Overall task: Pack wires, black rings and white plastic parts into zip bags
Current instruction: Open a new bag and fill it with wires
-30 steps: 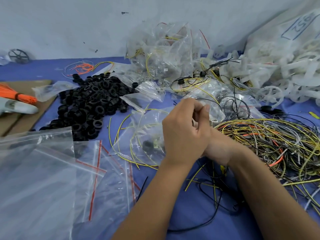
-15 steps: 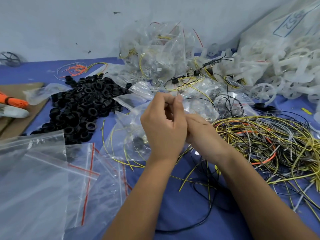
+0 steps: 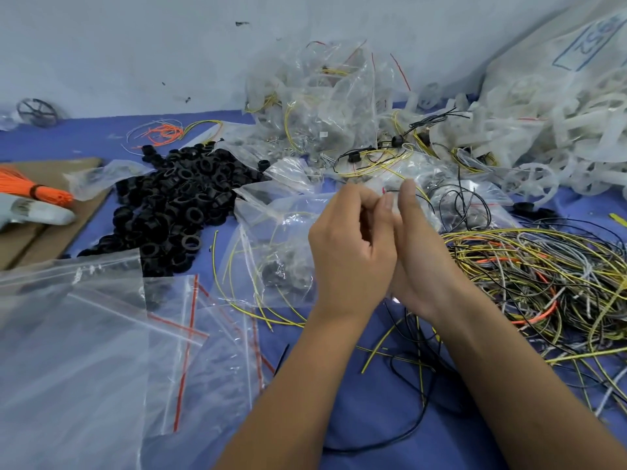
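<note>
Head view, item by item. Filled zip bag: clear, holding yellow wire and a black ring, lying on the blue tabletop at centre; its upper edge rises to the hands. Left hand: fingers curled, grip closed on the bag's top edge. Right hand: pressed against the left, thumb and fingers pinching the same edge; how much of the seal is closed cannot be told.

Change from half a second ago: both hands stay on the bag edge and the left fingers have loosened from a tight fist to a looser curl, with the right fingertips now showing above them.

Black rings: loose heap left of the bag, on the tabletop. Loose wires: tangled pile of yellow, black, grey and orange, right of the hands, some strands running under the forearms. White plastic parts: pile at far right against the wall. Packed bags: mound behind the hands. Empty zip bags: red-striped stack, near left. Orange wire bundle: on cardboard, left edge.
</note>
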Demonstrator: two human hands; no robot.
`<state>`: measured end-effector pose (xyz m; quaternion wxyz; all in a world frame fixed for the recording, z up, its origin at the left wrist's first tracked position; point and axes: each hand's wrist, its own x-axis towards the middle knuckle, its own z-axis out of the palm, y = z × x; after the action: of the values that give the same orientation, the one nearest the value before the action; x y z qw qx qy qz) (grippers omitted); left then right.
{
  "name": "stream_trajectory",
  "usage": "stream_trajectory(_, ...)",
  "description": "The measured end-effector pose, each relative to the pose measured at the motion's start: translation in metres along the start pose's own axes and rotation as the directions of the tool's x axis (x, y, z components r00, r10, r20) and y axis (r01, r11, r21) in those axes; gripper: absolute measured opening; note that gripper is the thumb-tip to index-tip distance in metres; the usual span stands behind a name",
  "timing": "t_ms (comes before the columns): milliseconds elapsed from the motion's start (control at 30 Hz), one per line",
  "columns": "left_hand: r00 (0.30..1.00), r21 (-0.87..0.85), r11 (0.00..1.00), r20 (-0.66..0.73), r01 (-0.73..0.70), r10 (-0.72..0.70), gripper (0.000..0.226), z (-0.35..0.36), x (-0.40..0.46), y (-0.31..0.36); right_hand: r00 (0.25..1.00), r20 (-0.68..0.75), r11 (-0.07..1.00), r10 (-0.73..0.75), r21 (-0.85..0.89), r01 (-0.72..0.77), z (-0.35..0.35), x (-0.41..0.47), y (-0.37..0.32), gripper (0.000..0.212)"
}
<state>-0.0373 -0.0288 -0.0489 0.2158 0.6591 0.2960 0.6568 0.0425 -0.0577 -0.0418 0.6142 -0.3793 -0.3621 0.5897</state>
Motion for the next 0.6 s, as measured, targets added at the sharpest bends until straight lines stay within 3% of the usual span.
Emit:
stream_trajectory(67, 1.0, -0.007, 1.0, 0.02, -0.011, 0.011, 0.02, 0.003, -0.002, -0.001, 0.993, 0.067, 0.968, 0.102, 0.225, -0.115, 0.0, -0.003, -0.002, 0.076)
stream_trajectory(200, 0.999, 0.015, 1.0, 0.048, 0.001, -0.002, 0.02, 0.007, -0.007, -0.004, 0.985, 0.03, 0.962, 0.172, 0.21, -0.174, -0.003, -0.005, -0.001, 0.07)
stream_trajectory(267, 0.997, 0.018, 0.999, 0.06, 0.046, -0.047, 0.022, 0.007, -0.009, -0.009, 0.987, -0.122, 0.994, 0.109, 0.025, -0.106, -0.003, -0.003, 0.0, 0.067)
stream_trajectory(333, 0.991, 0.014, 0.993, 0.067, 0.116, -0.117, 0.022, 0.007, -0.009, -0.015, 0.942, -0.314, 0.953, -0.113, -0.303, 0.013, -0.005, 0.002, 0.001, 0.066)
stream_trajectory(433, 0.946, 0.028, 0.95, 0.082, 0.311, -0.312, 0.022, 0.008, -0.007, -0.024, 0.837, -0.431, 0.872, -0.337, -0.478, 0.105, -0.009, 0.004, 0.003, 0.059)
stream_trajectory(533, 0.832, 0.078, 0.843, 0.137, 0.532, -0.537, 0.023, 0.011, -0.005, -0.04, 0.727, -0.402, 0.67, -0.557, -0.734, 0.107, -0.015, 0.004, 0.005, 0.031)
stream_trajectory(600, 0.789, 0.124, 0.809, 0.182, 0.574, -0.587, 0.022, 0.012, -0.003, -0.047, 0.698, -0.396, 0.651, -0.597, -0.747, 0.134, -0.014, 0.003, 0.004, 0.021)
